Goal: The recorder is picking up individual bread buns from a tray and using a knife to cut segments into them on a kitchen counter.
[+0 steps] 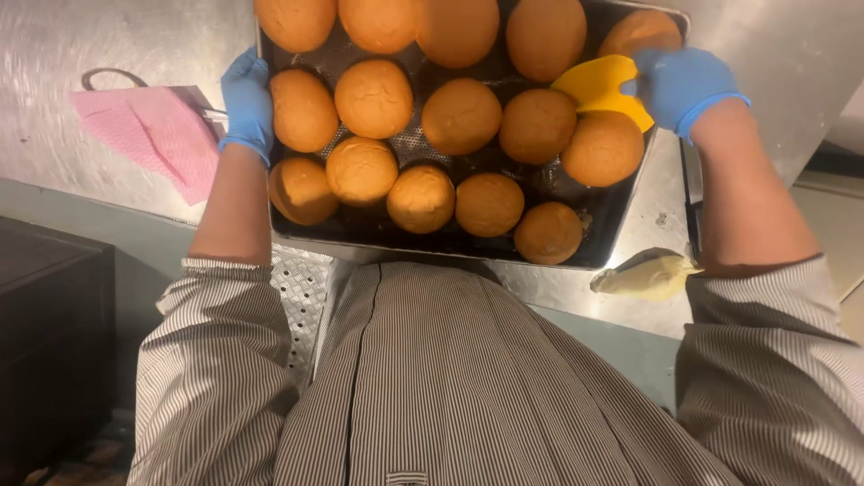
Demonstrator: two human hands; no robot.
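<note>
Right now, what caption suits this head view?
Gloved left hand steadies a baking tray of buns; right hand holds a yellow scraper.

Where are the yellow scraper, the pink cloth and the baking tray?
yellow scraper point(596, 88): head view, middle of its blade.
pink cloth point(153, 135): head view, centre of the fold.
baking tray point(432, 241): head view, near rim.
</note>
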